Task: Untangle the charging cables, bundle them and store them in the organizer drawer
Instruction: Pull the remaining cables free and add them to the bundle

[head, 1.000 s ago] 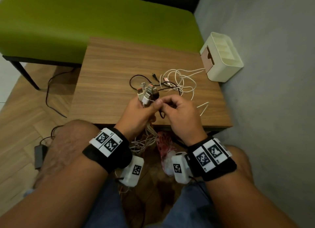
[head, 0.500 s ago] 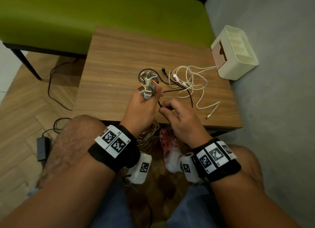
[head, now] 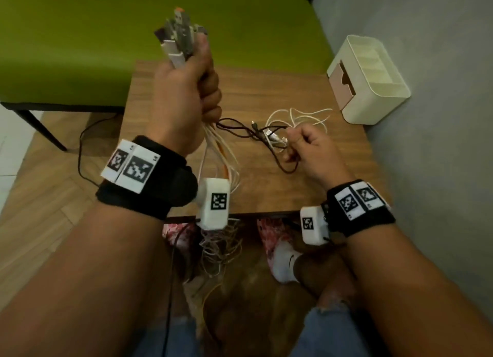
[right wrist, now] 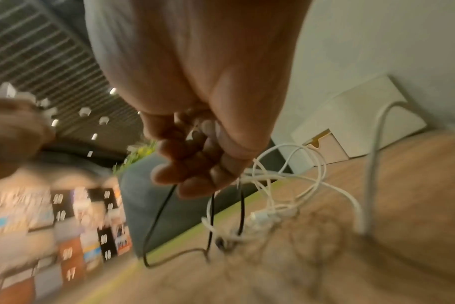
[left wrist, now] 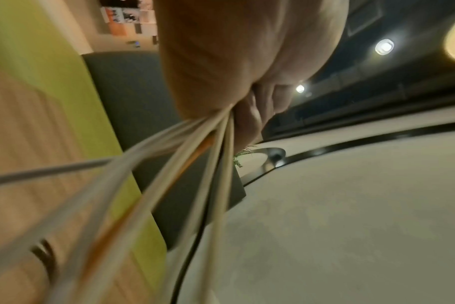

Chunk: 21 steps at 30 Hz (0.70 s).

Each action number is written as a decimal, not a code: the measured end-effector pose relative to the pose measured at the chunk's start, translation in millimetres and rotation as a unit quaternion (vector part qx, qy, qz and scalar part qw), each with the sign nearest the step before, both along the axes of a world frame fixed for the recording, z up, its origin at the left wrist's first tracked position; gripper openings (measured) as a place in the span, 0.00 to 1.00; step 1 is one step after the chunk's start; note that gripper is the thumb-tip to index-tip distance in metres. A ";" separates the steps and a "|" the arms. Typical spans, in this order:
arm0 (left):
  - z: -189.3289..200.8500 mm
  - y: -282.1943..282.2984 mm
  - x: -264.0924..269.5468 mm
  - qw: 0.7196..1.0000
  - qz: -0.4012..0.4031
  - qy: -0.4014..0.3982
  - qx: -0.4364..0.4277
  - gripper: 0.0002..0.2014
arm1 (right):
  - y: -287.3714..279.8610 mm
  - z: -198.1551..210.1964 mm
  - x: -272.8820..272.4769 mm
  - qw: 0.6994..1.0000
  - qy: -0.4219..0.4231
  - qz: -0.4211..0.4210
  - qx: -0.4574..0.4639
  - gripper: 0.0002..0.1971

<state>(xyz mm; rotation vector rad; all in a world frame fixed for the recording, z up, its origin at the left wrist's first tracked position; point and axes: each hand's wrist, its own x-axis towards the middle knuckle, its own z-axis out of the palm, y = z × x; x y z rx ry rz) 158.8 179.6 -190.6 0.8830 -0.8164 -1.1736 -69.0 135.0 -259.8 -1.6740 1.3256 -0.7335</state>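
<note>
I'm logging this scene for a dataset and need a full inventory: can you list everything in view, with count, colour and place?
Cable bundle: one, white strands plus one orange, plug ends up, gripped in the raised fist, tails hanging past the table edge.
Black cable: one, on the table, pinched at one loop.
White cables: loose tangle, count unclear, on the table near the organizer.
Organizer: one, cream, beige drawer shut, at the table's far right corner.
Table: one, wood.
Bench: one, green, behind the table.
Adapter cord: one, black, on the floor at left.
Left hand: grips the bundle.
Right hand: pinches the black cable.
</note>
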 end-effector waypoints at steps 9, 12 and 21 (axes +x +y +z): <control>-55.7 -32.1 -28.3 0.997 -0.021 0.013 0.067 0.14 | -21.1 -1.2 19.1 0.987 -0.101 0.121 0.042 0.06; -62.0 -35.3 -24.2 0.996 -0.036 0.040 0.073 0.16 | -18.4 -15.5 29.8 0.980 -0.054 0.181 0.069 0.11; -61.8 -35.4 1.8 0.993 -0.047 -0.017 0.109 0.15 | -34.3 -14.8 21.0 0.980 0.082 0.181 0.030 0.07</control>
